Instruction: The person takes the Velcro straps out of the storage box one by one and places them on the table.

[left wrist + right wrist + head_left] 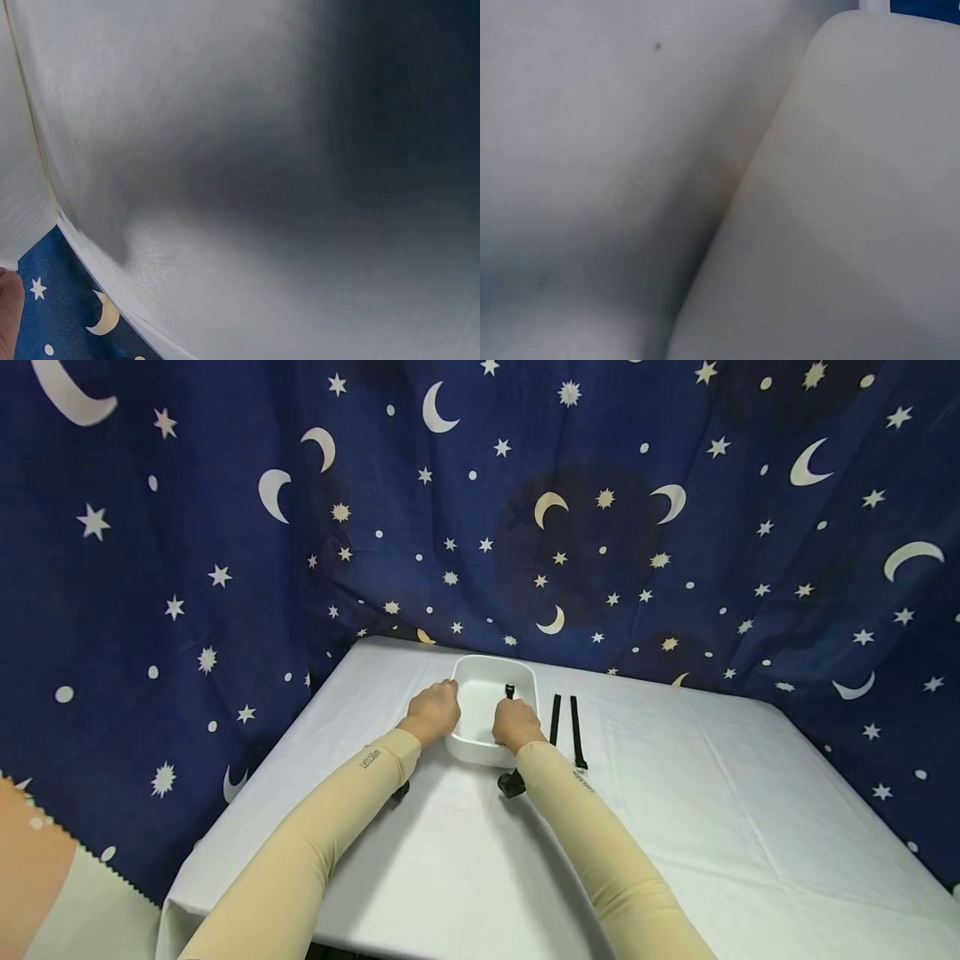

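Note:
A white rectangular tub (480, 753) with rounded corners stands on the table. My left hand (435, 712) grips its left rim; in the left wrist view only a bit of that hand (9, 311) shows at the lower left, beside the tub's pale wall. Over the tub's right part, my right hand (517, 724) holds a black strap (510, 691), whose end sticks up above the fist. The rest of that strap is hidden by the fingers. From the right wrist the tub's outer wall (855, 165) fills the right side, with neither hand nor strap visible.
To the right of the tub, two black straps (576, 727) lie roughly parallel on the white cloth-covered table (712, 802). A dark blue curtain (480, 510) with moons and stars hangs behind the table and along its left side.

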`<state>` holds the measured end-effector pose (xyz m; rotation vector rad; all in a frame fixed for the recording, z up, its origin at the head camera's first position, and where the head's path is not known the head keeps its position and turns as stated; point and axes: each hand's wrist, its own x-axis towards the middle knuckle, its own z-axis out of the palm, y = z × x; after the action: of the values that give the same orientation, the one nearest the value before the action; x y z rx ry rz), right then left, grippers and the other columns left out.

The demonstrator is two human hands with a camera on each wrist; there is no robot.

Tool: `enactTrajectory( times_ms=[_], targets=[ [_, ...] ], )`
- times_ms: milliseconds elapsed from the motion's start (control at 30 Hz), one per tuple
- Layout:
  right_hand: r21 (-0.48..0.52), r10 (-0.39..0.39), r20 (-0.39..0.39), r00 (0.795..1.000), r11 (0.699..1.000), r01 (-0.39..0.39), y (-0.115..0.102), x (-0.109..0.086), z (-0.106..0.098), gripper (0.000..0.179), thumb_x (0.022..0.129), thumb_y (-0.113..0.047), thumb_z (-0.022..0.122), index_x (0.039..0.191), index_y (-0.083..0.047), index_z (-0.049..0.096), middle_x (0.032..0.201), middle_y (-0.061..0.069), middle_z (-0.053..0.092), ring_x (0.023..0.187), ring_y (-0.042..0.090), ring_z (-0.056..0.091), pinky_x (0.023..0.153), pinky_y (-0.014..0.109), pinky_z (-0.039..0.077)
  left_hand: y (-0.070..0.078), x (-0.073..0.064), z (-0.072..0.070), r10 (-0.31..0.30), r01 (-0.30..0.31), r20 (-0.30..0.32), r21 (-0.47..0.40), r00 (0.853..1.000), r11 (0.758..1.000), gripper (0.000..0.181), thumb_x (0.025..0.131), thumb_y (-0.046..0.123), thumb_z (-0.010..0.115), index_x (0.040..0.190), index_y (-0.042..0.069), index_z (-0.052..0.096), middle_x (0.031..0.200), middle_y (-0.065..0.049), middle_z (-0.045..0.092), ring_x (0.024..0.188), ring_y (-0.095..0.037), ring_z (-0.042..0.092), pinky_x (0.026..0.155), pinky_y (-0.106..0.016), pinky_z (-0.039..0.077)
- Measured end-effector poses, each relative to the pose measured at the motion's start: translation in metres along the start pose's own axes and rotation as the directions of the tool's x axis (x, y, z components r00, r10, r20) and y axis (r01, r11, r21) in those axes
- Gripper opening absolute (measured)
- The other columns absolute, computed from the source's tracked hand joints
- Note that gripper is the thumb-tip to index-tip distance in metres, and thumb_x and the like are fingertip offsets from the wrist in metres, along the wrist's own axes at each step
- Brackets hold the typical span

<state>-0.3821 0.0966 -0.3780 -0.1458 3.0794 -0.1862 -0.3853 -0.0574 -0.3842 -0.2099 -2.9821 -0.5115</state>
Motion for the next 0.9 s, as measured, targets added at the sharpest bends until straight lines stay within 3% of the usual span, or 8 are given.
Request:
enactTrajectory(
  times_ms=[500, 900],
  targets=[
    [0.054, -0.004, 0.042, 0.999, 0.999, 0.002, -0.0022, -0.0047, 0.0021, 0.015, 0.093, -0.002, 0.058, 0.099, 0.002, 0.071, 0.103, 0.019, 0.072, 0.072, 0.024, 0.059, 0.066, 0.036, 0.054, -0.0028, -0.0002, 0.0058, -0.017, 0.017, 0.021, -0.001, 1.0, 1.0, 0.036, 0.1, 0.011, 0.043, 0.132, 0.003, 0.057, 0.132, -0.013, 0.063, 0.107, -0.028, 0.069, 0.081, -0.044, 0.059],
    [0.084, 0.011, 0.048, 0.999, 0.996, -0.015, 0.0007, -0.0021, -0.0006, 0.016, 0.09, -0.004, 0.059, 0.098, 0.0, 0.071, 0.097, 0.015, 0.071, 0.07, 0.023, 0.059, 0.06, 0.031, 0.048, -0.0001, 0.0034, 0.0014, -0.007, 0.007, 0.012, 0.013, 1.0, 1.0, 0.037, 0.1, 0.012, 0.043, 0.133, 0.003, 0.056, 0.134, -0.014, 0.062, 0.106, -0.03, 0.07, 0.079, -0.045, 0.06]
  ],
)
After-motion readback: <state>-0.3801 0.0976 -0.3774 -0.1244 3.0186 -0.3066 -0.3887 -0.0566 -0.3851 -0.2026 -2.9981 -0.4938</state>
